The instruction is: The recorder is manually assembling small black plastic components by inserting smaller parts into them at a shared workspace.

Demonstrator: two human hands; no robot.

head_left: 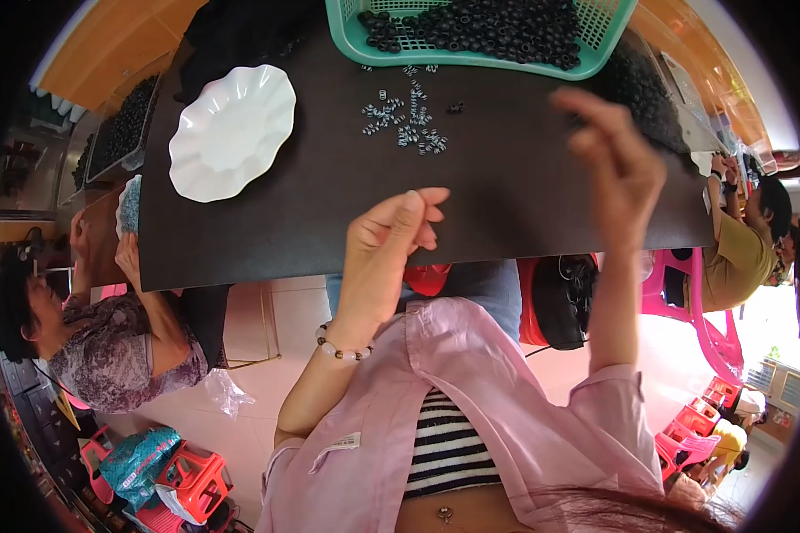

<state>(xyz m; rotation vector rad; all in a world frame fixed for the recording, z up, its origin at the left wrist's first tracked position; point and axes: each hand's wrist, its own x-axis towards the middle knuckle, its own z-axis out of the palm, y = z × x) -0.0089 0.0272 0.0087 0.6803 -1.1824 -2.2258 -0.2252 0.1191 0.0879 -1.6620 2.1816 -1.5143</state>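
Observation:
My left hand (396, 233) is just over the table's near edge, its thumb pressed against curled fingers. Whatever they hold, if anything, is hidden. Smeared by motion, my right hand (620, 169) is raised above the table's right part, near the dark heap there; its fingers cannot be read. Small metal springs (411, 115) lie in a loose cluster on the dark brown table (320, 226). Beside them is a small black piece (455, 107). A green plastic basket (471, 62) at the far side holds many small black hollow pieces (498, 31).
A white scalloped plate (231, 133) stands at the left, with black cloth (249, 40) behind it. More black pieces (636, 93) are heaped at the right. One person (129, 346) sits at left, another (738, 240) at right, beside a pink chair (684, 293).

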